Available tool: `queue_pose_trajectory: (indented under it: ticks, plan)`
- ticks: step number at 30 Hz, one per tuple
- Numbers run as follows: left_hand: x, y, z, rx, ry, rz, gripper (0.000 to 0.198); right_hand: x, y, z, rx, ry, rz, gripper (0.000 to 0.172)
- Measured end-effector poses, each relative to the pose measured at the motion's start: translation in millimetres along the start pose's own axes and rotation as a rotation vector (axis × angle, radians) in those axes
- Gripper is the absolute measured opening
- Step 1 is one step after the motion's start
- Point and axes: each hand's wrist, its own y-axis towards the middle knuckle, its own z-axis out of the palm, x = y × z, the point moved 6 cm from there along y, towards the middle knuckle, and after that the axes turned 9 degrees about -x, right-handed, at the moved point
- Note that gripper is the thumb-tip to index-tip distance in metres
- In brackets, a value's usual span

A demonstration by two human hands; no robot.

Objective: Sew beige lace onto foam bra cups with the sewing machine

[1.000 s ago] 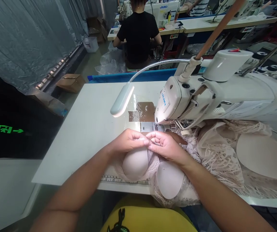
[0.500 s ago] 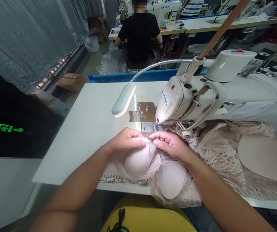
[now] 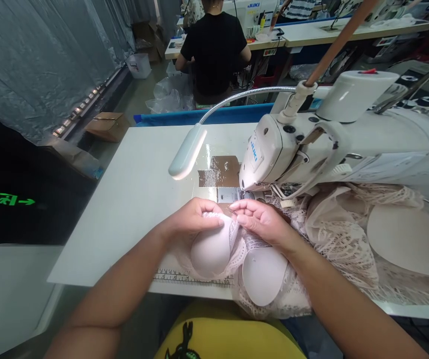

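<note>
A pale pink lace bra with moulded cups lies in front of the sewing machine. My left hand is closed on the top edge of its left cup, thumb on the smooth inner face. Close beside it, my right hand pinches a small, thin metallic piece at the cup's upper lace edge; its kind is too small to tell. The second cup rests below my right wrist, at the table's front edge. The needle area is partly hidden behind the machine head.
More lace pieces and cups are heaped under the machine arm at right. A gooseneck lamp hangs over the white table. A printed ruler runs along its front edge. Ahead, a person in black sits at another table.
The view has shifted slightly. Both hands keep their hold on the bra's edge, and my right fingertips have moved a little with the thin metallic piece.
</note>
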Motion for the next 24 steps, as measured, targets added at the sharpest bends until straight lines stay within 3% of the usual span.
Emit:
queue_pose_trajectory:
  ticks: [3,8,11,16,24]
  plan:
    - [-0.9,0.9,-1.6,-0.001,-0.019,0.012,0.021,-0.7,-0.8,4.2,0.063,-0.012,0.003,0.044]
    - [1.3,2.1,8.8,0.064,-0.110,-0.052,0.036,6.1,-0.9,6.1,0.010,-0.093,-0.098,0.036]
    - [2.2,2.2,14.4,0.068,-0.162,-0.069,0.031,8.8,-1.4,6.4,0.001,-0.100,-0.132,0.034]
    - [5.3,0.2,14.2,0.032,-0.235,-0.121,0.026,8.2,-0.7,-0.8,-0.034,-0.075,-0.084,0.033]
    - [7.3,-0.1,13.8,-0.013,-0.252,-0.143,0.029,7.9,-0.6,-2.7,0.019,-0.142,-0.075,0.029]
